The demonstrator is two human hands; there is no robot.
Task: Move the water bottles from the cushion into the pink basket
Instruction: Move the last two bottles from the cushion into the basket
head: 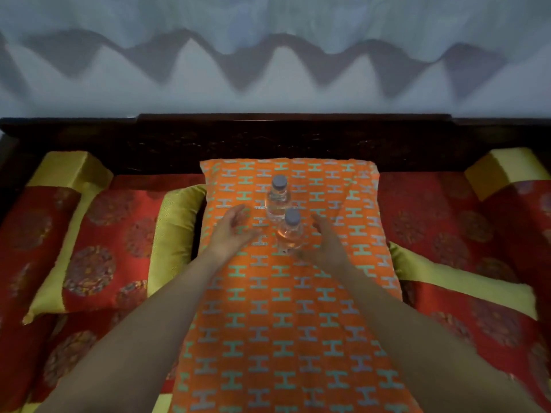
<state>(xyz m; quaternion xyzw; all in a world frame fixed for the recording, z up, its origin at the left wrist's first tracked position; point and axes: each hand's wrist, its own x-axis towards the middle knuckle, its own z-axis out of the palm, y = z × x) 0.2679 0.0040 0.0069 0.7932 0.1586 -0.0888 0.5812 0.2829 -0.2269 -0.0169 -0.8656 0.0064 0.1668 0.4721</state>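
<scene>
Two clear water bottles with grey caps stand upright on the orange patterned cushion [286, 308]. The far bottle [278, 199] is behind the near bottle [290, 232]. My left hand [234, 231] is spread with relaxed fingers to the left of the bottles, holding nothing. To the right of the near bottle is my right hand [323, 241], close beside it with fingers extended; I cannot tell whether it touches the bottle. No pink basket is in view.
The cushion lies on a dark wooden bench [295, 135] with red and gold pillows to the left [89, 242] and right [477, 242]. A pale curtain [268, 55] hangs behind the bench.
</scene>
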